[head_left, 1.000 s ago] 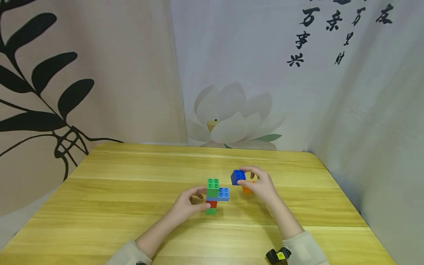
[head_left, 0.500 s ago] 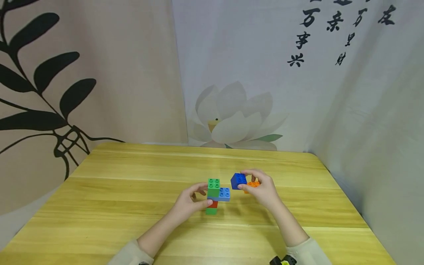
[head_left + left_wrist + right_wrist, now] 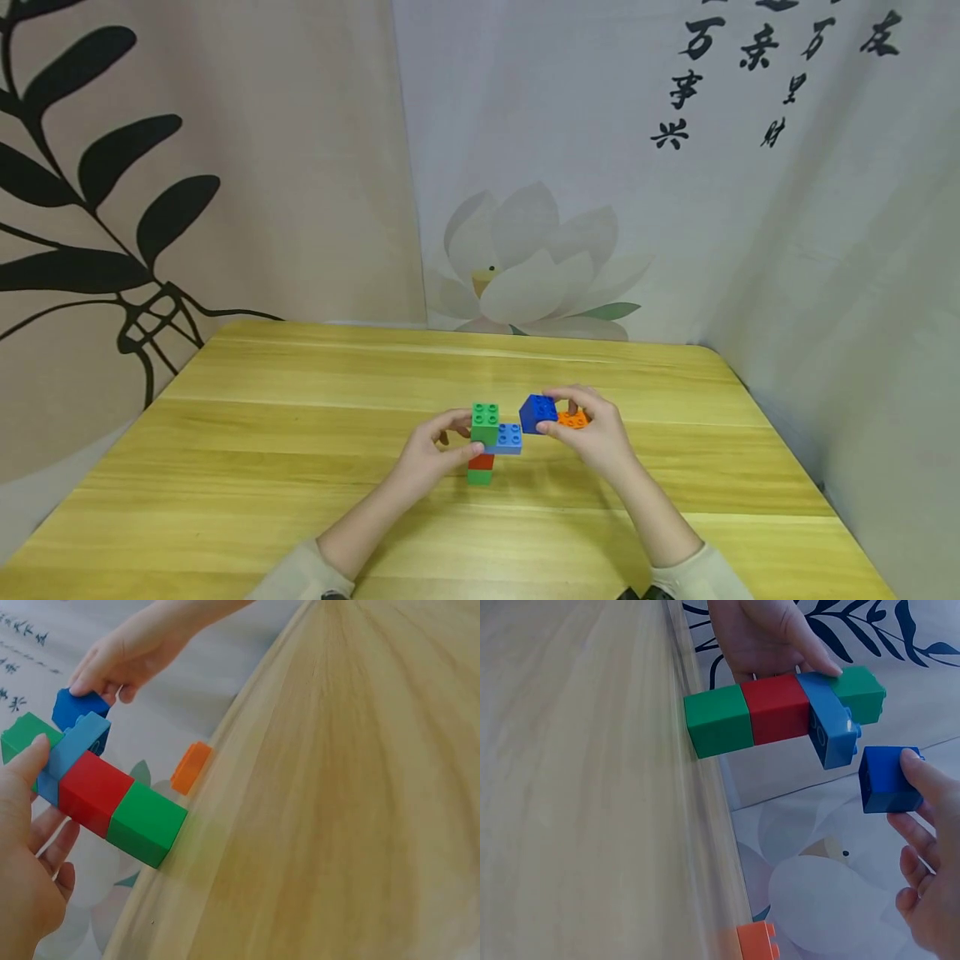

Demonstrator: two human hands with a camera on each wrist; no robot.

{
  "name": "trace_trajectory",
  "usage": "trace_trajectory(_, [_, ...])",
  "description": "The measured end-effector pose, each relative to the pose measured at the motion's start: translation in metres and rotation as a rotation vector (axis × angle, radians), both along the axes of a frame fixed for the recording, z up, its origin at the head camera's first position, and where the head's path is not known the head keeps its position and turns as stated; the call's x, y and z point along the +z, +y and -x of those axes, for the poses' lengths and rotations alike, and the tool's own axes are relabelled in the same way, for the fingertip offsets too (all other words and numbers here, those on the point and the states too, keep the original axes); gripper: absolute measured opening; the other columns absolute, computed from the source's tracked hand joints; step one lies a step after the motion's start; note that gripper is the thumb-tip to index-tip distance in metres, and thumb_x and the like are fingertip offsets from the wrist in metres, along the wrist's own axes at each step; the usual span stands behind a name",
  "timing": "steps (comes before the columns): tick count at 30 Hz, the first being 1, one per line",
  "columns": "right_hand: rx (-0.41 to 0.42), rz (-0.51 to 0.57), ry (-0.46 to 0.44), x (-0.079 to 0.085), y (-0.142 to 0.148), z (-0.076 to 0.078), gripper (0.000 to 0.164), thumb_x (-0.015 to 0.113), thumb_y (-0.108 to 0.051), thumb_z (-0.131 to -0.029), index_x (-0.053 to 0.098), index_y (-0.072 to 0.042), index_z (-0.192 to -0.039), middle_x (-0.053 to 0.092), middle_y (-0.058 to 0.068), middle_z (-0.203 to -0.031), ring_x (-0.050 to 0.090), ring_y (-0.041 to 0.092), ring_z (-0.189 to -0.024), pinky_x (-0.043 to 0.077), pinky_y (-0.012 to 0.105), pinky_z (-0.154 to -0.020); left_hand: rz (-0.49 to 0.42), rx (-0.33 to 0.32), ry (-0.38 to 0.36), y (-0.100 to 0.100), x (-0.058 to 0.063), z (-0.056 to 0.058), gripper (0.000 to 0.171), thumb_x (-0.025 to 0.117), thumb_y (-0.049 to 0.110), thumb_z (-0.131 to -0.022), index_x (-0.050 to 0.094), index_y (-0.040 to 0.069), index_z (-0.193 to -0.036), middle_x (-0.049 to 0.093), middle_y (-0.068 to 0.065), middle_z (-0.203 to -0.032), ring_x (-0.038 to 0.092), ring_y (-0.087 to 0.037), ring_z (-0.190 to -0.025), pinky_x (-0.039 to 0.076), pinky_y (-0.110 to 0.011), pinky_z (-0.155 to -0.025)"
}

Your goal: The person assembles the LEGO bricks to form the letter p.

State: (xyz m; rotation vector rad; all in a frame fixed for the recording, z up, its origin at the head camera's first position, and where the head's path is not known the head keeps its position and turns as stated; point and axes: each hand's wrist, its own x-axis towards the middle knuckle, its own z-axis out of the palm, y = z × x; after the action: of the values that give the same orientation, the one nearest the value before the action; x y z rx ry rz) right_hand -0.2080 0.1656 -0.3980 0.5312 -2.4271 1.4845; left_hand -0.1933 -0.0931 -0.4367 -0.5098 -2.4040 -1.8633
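Mid-stacking, I'd say: left grip (image 3: pixel 431 455) pinches the block tower (image 3: pixel 487 435), right grip (image 3: pixel 597 432) pinches the blue block (image 3: pixel 538 414), so next probably wants lining up with the bare studs (image 3: pixel 510 433) between grips.

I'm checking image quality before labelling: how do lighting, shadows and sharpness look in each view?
Head: soft light, faint shadows on the table; left wrist: brighter than right wrist, table grain soft and smeared-looking; right wrist: dimmer, cooler-toned, yet the dark blue brick has clear edges.

wooden table (image 3: pixel 225 454) | upright block stack (image 3: pixel 781 711) | orange brick (image 3: pixel 573 419), studs up
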Motion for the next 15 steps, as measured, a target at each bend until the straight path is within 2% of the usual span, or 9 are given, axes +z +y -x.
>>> trace_trajectory(8, [0.026,-0.005,0.048,0.005,-0.008,-0.008,0.040,0.084,-0.017,-0.074,0.070,-0.010,-0.111,0.057,-0.001,-0.089,0.046,0.026,-0.083,0.037,0.035,-0.065,-0.014,-0.005,0.007,-0.003,0.001,-0.002,0.038,0.077,0.023,-0.082,0.067,0.014,-0.117,0.065,0.005,-0.094,0.054,-0.020,-0.094,0.037,-0.036,-0.079])
trace_trajectory(12, [0.032,-0.009,0.047,0.006,-0.011,-0.010,0.038,0.084,-0.018,-0.074,0.071,-0.014,-0.109,0.062,-0.004,-0.097,0.047,0.025,-0.086,0.042,0.045,-0.071,-0.010,-0.016,0.011,-0.005,0.002,-0.002,0.037,0.077,0.023,-0.082,0.067,0.016,-0.117,0.065,0.006,-0.093,0.055,-0.019,-0.094,0.038,-0.036,-0.079])
trace_trajectory(15, [0.043,-0.007,0.044,0.006,-0.014,-0.011,0.037,0.083,-0.017,-0.074,0.071,-0.011,-0.109,0.065,-0.004,-0.105,0.050,0.023,-0.092,0.045,0.051,-0.078,-0.011,-0.024,0.008,-0.007,0.002,-0.002,0.036,0.077,0.024,-0.082,0.067,0.017,-0.117,0.065,0.006,-0.093,0.055,-0.018,-0.094,0.038,-0.035,-0.080])
